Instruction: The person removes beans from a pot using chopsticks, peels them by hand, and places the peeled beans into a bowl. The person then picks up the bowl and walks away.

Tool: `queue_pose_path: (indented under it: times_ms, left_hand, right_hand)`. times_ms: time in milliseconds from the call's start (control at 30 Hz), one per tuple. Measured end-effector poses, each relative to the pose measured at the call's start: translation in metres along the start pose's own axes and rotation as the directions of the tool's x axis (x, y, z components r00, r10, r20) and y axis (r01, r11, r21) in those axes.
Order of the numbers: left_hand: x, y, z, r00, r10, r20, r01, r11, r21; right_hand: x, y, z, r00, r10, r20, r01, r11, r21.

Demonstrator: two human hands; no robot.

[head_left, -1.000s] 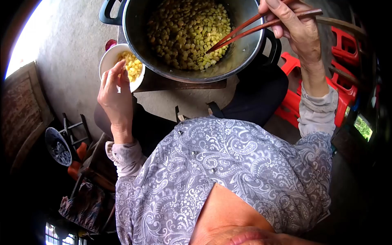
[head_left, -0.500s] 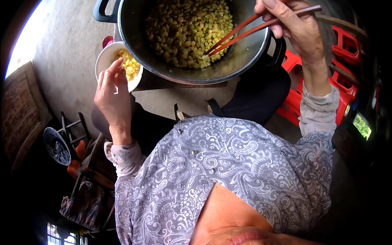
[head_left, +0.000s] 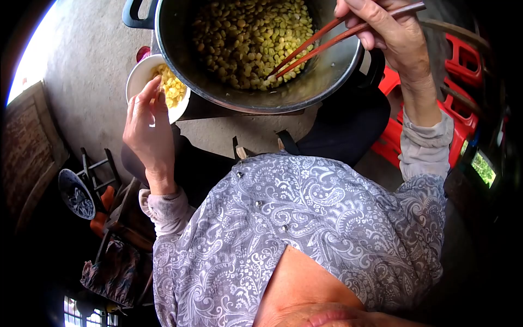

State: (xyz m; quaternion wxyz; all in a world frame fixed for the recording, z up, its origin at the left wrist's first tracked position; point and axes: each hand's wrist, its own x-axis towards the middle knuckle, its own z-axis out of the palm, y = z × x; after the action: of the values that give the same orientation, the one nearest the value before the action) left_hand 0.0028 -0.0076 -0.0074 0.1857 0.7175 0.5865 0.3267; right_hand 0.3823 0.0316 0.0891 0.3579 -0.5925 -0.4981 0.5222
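Note:
My right hand [head_left: 389, 32] is closed around a pair of red-brown chopsticks [head_left: 348, 34] above the right side of a big metal pot [head_left: 329, 87]. Their tips touch pale yellow-green split beans [head_left: 256, 41] that cover the pot's bottom. At the pot's left stands a white bowl [head_left: 136, 79] with yellow bean pieces [head_left: 175, 91] in it. My left hand [head_left: 148, 131] is over the near left edge of this bowl, fingers drawn together. What the fingertips pinch, if anything, I cannot make out.
Under the pot shows the edge of a dark wooden support [head_left: 239, 114]. Red plastic stools [head_left: 462, 61] stand on the right. At lower left are a dark basin [head_left: 76, 195] and a wooden chair [head_left: 122, 218] with cloth on it. The floor [head_left: 87, 71] is grey concrete.
The chopstick tips have shifted slightly left and down among the beans, along with a small move of my right hand. My left hand stays at the bowl, almost unmoved.

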Motion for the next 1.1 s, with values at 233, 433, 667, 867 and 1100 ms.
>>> queue_pose_path:
  times_ms: [233, 433, 667, 867, 1100]
  left_hand:
    - [0.001, 0.015, -0.008, 0.998, -0.043, -0.040, 0.042, 0.999, -0.027]
    - [0.005, 0.041, -0.013, 0.986, 0.135, -0.096, -0.145, 0.984, -0.106]
    - [0.022, 0.093, -0.017, 0.967, 0.252, 0.029, -0.235, 0.932, -0.276]
    - [0.034, 0.114, 0.002, 0.915, 0.399, 0.057, -0.365, 0.880, -0.303]
    - [0.041, 0.128, 0.003, 0.899, 0.425, 0.105, -0.358, 0.851, -0.385]
  right_hand:
    - [-0.001, 0.014, -0.018, 0.989, -0.077, -0.130, 0.100, 0.978, 0.184]
    - [-0.013, 0.018, -0.035, 0.951, 0.004, -0.308, 0.071, 0.970, 0.234]
    - [-0.030, 0.056, -0.057, 0.959, 0.104, -0.264, 0.032, 0.886, 0.463]
    - [-0.043, 0.046, -0.051, 0.984, 0.087, -0.155, 0.038, 0.750, 0.660]
    - [-0.051, 0.041, -0.052, 0.981, 0.086, -0.172, 0.062, 0.707, 0.705]
